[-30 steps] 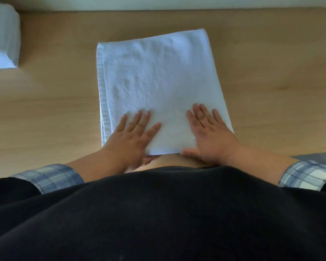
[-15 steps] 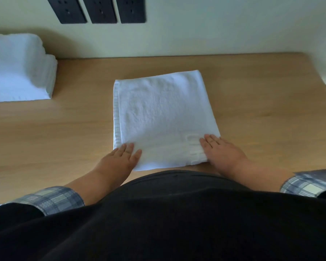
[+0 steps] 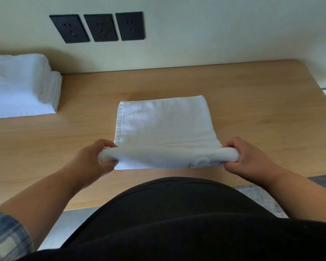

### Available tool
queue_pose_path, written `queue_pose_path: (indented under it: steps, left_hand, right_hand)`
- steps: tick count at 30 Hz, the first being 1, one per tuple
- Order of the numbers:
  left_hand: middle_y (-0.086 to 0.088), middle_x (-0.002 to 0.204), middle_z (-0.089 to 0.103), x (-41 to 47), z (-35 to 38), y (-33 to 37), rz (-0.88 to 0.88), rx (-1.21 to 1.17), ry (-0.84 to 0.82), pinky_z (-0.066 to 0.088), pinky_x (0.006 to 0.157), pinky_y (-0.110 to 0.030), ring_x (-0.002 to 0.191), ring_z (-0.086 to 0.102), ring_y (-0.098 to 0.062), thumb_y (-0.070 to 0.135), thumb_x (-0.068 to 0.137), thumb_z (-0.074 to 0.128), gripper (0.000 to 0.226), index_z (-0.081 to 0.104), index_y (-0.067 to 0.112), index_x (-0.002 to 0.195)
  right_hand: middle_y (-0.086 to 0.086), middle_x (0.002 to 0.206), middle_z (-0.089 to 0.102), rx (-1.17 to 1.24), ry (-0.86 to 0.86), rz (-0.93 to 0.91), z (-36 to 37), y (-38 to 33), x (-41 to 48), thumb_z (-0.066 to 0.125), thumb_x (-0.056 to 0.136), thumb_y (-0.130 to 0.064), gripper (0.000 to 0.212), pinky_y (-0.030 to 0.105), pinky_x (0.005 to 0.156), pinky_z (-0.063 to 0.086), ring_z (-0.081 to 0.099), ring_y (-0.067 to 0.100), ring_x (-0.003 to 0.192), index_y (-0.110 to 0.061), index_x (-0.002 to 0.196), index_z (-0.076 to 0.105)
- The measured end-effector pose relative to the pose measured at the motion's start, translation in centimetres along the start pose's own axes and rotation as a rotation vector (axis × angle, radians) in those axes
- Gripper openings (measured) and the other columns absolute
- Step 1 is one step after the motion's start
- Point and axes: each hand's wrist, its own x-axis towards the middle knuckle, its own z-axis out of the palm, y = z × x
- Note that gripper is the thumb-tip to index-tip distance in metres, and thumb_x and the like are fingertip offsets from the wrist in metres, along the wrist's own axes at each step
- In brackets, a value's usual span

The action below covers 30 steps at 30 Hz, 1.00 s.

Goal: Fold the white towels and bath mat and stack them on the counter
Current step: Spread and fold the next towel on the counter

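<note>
Head view looks down on a light wooden counter (image 3: 252,113) that runs against a pale wall (image 3: 215,31). A white towel (image 3: 166,125), already folded to a rough rectangle, lies flat near the middle of the counter, its far edge well short of the wall. Its near edge is raised off the wood and curled over into a soft roll that spans the gap between both hands.

The left hand (image 3: 91,160) grips the left end of that roll: its fingers (image 3: 105,143) curl over the top and the thumb comes up from beneath, so the cloth is pinched between them. The right hand (image 3: 252,159) grips the right end the same way, fingers (image 3: 232,143) bent over the top and the thumb under the fold. A faint woven mark shows on the raised part close to the right hand, too blurred to read.

A stack of folded white towels (image 3: 21,87) sits at the far left of the counter, close to the wall and well apart from the towel being handled. Three black outlet plates (image 3: 98,27) are set side by side in the wall above. A black garment (image 3: 177,219) fills the near part of the view, a plaid sleeve (image 3: 6,236) covers the left forearm at the lower left corner, and grey floor (image 3: 262,198) shows past the counter's near edge.
</note>
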Motion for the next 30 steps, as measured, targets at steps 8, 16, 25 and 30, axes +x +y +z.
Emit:
queue_pose_path:
  steps: [8, 16, 25, 30]
  left_hand:
    - [0.008, 0.101, 0.073, 4.9, 1.2, 0.8, -0.196, -0.506, 0.199, 0.051, 0.088, -0.042, 0.103, 0.065, -0.020, 0.058, 0.069, 0.060, 0.035, 0.070, 0.043, 0.099]
    - [0.013, 0.091, 0.061, 14.1, 2.0, 3.1, -0.374, -0.335, 0.383, 0.046, 0.071, -0.035, 0.082, 0.059, -0.014, 0.077, 0.080, 0.040, 0.029, 0.051, 0.055, 0.095]
    - [-0.006, 0.094, 0.059, 19.8, 4.2, 2.2, -0.551, 0.012, 0.357, 0.042, 0.068, -0.038, 0.085, 0.055, -0.035, 0.062, 0.095, 0.035, 0.044, 0.045, 0.032, 0.127]
    - [-0.009, 0.156, 0.027, 19.1, 4.3, 4.9, -0.380, 0.344, 0.484, 0.026, 0.110, -0.054, 0.137, 0.032, -0.037, 0.049, 0.100, 0.038, 0.054, 0.018, 0.047, 0.150]
  right_hand:
    - [-0.018, 0.100, 0.072, 0.593, 0.242, 0.110, -0.7, -2.1, 5.9, 0.066, 0.085, -0.038, 0.026, 0.019, 0.066, 0.054, 0.069, 0.001, 0.089, -0.031, 0.110, 0.064]
    - [-0.016, 0.100, 0.065, 0.433, 0.298, 0.263, -0.2, -1.7, 17.7, 0.050, 0.088, -0.059, 0.031, 0.031, 0.080, 0.047, 0.064, 0.007, 0.090, -0.035, 0.107, 0.057]
    - [-0.022, 0.082, 0.049, 0.278, 0.279, 0.410, 2.4, -0.2, 24.2, 0.045, 0.094, -0.057, 0.039, 0.025, 0.077, 0.035, 0.052, 0.013, 0.084, -0.031, 0.120, 0.058]
    - [-0.022, 0.082, 0.049, 0.254, 0.281, 0.428, 2.6, 0.5, 24.7, 0.045, 0.094, -0.060, 0.038, 0.028, 0.080, 0.034, 0.051, 0.015, 0.088, -0.032, 0.116, 0.059]
